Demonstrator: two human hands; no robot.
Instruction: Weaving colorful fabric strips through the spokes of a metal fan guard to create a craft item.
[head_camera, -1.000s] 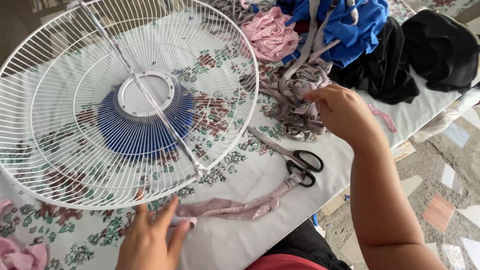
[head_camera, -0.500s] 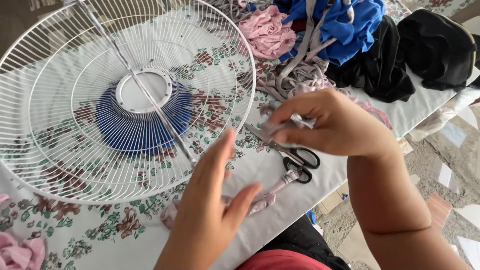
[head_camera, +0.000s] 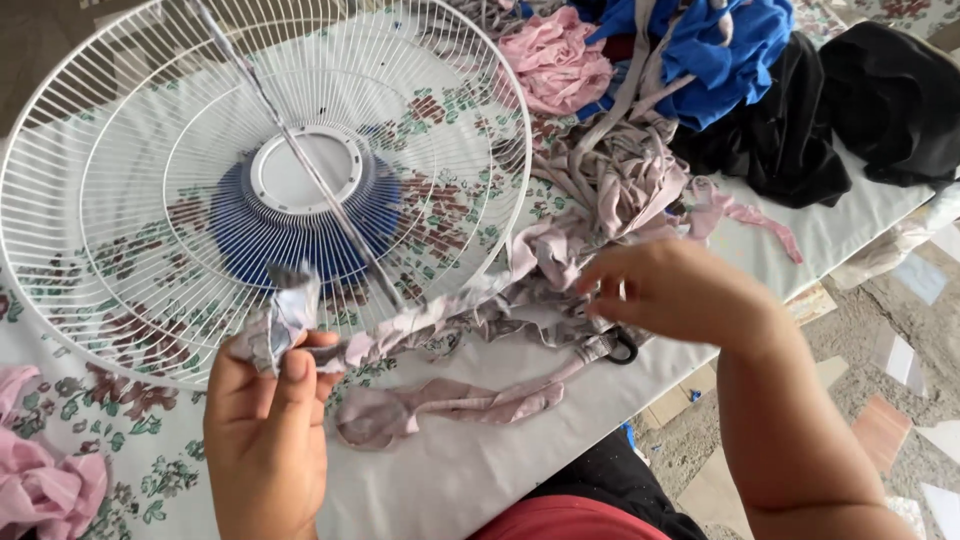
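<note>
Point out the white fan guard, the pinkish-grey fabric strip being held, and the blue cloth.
white fan guard (head_camera: 265, 180): head view, on its round centre ring.
pinkish-grey fabric strip (head_camera: 430, 315): head view, on the stretch between both hands.
blue cloth (head_camera: 735, 45): head view, on its top fold.

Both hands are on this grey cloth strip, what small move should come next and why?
Probably draw the right hand back to pull the cloth strip straight: the left hand pinches one bunched end, and the rest sags, twisted, toward the heap of strips beside the fan guard.
</note>
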